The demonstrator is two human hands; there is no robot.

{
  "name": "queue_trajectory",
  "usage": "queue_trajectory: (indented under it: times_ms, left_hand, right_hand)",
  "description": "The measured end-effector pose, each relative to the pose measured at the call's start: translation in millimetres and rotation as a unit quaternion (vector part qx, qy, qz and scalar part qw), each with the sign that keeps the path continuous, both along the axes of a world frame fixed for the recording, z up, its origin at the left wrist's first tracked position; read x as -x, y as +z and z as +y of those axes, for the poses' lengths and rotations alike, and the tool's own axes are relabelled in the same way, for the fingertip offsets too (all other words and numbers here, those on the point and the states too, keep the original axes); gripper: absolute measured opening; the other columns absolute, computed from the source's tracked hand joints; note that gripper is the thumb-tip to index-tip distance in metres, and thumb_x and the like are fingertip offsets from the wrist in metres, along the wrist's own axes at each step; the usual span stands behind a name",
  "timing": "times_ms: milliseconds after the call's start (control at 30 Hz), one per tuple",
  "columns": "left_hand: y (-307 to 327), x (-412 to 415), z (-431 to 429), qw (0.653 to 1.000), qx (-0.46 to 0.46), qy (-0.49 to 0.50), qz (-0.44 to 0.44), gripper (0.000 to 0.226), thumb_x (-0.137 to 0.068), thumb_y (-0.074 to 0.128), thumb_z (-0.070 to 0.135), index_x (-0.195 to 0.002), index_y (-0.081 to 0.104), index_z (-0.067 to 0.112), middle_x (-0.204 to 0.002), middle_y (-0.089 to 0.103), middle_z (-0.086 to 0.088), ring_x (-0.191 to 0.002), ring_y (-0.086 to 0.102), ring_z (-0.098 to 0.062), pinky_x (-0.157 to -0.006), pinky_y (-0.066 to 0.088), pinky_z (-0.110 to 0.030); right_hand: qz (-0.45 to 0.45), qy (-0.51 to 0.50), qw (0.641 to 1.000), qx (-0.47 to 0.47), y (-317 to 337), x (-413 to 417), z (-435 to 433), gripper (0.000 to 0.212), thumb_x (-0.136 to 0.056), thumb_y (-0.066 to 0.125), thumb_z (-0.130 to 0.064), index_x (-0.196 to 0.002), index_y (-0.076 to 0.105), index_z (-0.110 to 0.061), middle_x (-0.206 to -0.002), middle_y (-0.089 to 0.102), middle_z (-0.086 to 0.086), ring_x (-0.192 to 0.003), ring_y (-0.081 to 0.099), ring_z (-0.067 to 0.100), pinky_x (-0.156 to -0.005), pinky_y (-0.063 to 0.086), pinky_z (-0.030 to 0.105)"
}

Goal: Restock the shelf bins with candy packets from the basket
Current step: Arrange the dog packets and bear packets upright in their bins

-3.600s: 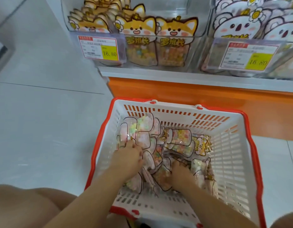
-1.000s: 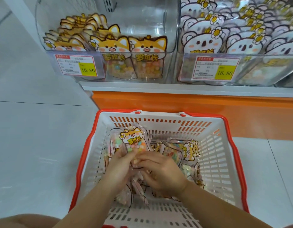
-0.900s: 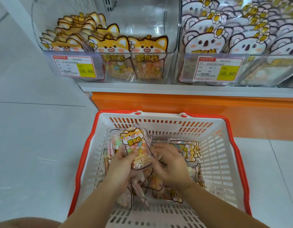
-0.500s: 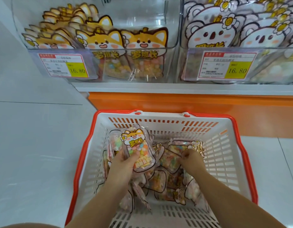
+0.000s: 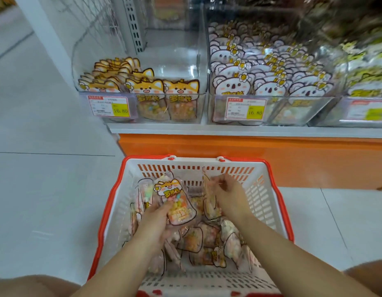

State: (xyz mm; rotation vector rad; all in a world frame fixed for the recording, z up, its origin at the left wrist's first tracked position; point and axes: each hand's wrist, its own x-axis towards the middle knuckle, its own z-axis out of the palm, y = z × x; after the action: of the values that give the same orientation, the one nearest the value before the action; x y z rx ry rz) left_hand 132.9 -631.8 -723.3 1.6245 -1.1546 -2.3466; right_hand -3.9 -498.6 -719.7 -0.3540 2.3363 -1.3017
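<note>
The left hand [image 5: 157, 220] grips a fox-faced candy packet [image 5: 174, 200] upright and face out, likely to keep it squared for shelving. Just to its right, and apart from it, the right hand [image 5: 229, 192] pinches a second packet [image 5: 209, 205] edge-on above the loose pile in the basket [image 5: 109, 209]. The half-filled fox bin [image 5: 179, 67] waits beyond both hands.

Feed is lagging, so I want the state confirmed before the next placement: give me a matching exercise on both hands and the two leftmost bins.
1 left hand
2 right hand
3 left bin
4 middle bin

a full of koala packets
b grips a fox packet, face up
c pinches an edge-on packet
d shelved fox packets, bare space at back right

Pairs: 1-b, 2-c, 3-d, 4-a
</note>
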Motion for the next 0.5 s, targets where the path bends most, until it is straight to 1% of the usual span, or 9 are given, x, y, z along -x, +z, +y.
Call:
queue_trajectory:
  times_ms: [33, 100, 133, 167, 267, 333, 400, 467, 500]
  left_hand:
    - [6, -1, 3, 1.0, -0.007, -0.003, 0.007, 0.02, -0.101, 0.058, 0.013, -0.119, 0.063, 0.007, -0.102, 0.076, -0.017, -0.094, 0.074, -0.033, -0.06, 0.062, -0.04]
    - [23, -4, 6, 1.0, -0.01, -0.01, 0.024, 0.025, -0.101, 0.057, 0.018, -0.123, 0.061, 0.006, -0.107, 0.074, -0.02, -0.098, 0.072, -0.037, -0.072, 0.062, -0.047]
    - [32, -6, 7, 0.999, -0.006, -0.014, 0.037, 0.027, -0.102, 0.057, 0.021, -0.124, 0.061, 0.005, -0.106, 0.074, -0.021, -0.096, 0.073, -0.037, -0.08, 0.061, -0.05]
    - [41, -9, 9, 0.998, 0.003, -0.021, 0.051, 0.028, -0.102, 0.056, 0.025, -0.121, 0.062, 0.005, -0.101, 0.075, -0.019, -0.09, 0.074, -0.035, -0.081, 0.06, -0.049]
    - [73, -16, 11, 0.994, 0.022, -0.043, 0.101, 0.033, -0.106, 0.046, 0.034, -0.096, 0.06, 0.006, -0.068, 0.067, -0.009, -0.056, 0.064, -0.019, -0.056, 0.053, -0.031]
    - [93, -22, 11, 0.99, 0.029, -0.057, 0.129, 0.039, -0.107, 0.042, 0.035, -0.086, 0.057, 0.007, -0.063, 0.062, -0.008, -0.052, 0.059, -0.017, -0.05, 0.049, -0.028]
    - [114, -27, 13, 0.983, 0.032, -0.068, 0.167, 0.049, -0.106, 0.041, 0.041, -0.085, 0.063, 0.003, -0.073, 0.068, -0.012, -0.059, 0.064, -0.02, -0.055, 0.051, -0.03]
    - [131, -31, 15, 0.974, 0.017, -0.074, 0.214, 0.054, -0.099, 0.047, 0.05, -0.102, 0.071, 0.002, -0.089, 0.071, -0.018, -0.071, 0.068, -0.025, -0.062, 0.052, -0.034]
    - [138, -32, 17, 0.969, 0.019, -0.08, 0.235, 0.053, -0.095, 0.053, 0.05, -0.107, 0.07, 0.001, -0.091, 0.069, -0.018, -0.073, 0.067, -0.026, -0.062, 0.052, -0.035]
  right_hand:
    - [0.018, 0.011, 0.999, 0.025, 15, -10, -2, 0.01, -0.098, 0.059, -0.026, -0.089, 0.06, -0.025, -0.09, 0.069, -0.011, -0.076, 0.065, 0.005, -0.054, 0.048, 0.017]
    - [0.073, 0.065, 0.994, 0.049, 33, -35, -2, 0.012, -0.097, 0.061, -0.023, -0.087, 0.056, -0.027, -0.1, 0.07, -0.012, -0.087, 0.065, 0.003, -0.064, 0.052, 0.016]
    - [0.11, 0.105, 0.987, 0.045, 38, -49, 1, 0.013, -0.096, 0.062, -0.022, -0.087, 0.055, -0.028, -0.105, 0.069, -0.011, -0.094, 0.064, 0.004, -0.073, 0.054, 0.021]
    - [0.154, 0.144, 0.977, 0.044, 40, -61, 4, 0.012, -0.095, 0.063, -0.022, -0.089, 0.055, -0.028, -0.11, 0.067, -0.01, -0.102, 0.061, 0.006, -0.082, 0.054, 0.027]
    - [0.314, 0.227, 0.919, 0.076, 44, -85, 14, 0.005, -0.089, 0.063, -0.026, -0.091, 0.059, -0.025, -0.124, 0.061, -0.01, -0.121, 0.05, 0.007, -0.099, 0.045, 0.033]
    - [0.364, 0.227, 0.898, 0.094, 57, -88, 16, 0.009, -0.087, 0.062, -0.032, -0.091, 0.06, -0.024, -0.127, 0.055, -0.015, -0.124, 0.045, 0.006, -0.1, 0.042, 0.039]
    - [0.387, 0.218, 0.889, 0.112, 77, -89, 15, 0.01, -0.089, 0.06, -0.038, -0.094, 0.058, -0.029, -0.127, 0.053, -0.017, -0.125, 0.044, 0.007, -0.1, 0.043, 0.047]
    - [0.414, 0.224, 0.874, 0.121, 96, -88, 13, 0.012, -0.094, 0.057, -0.044, -0.099, 0.057, -0.033, -0.127, 0.056, -0.013, -0.125, 0.046, 0.011, -0.101, 0.043, 0.047]
    - [0.42, 0.231, 0.869, 0.124, 104, -88, 13, 0.013, -0.094, 0.057, -0.044, -0.1, 0.059, -0.033, -0.127, 0.058, -0.011, -0.126, 0.046, 0.011, -0.103, 0.042, 0.043]
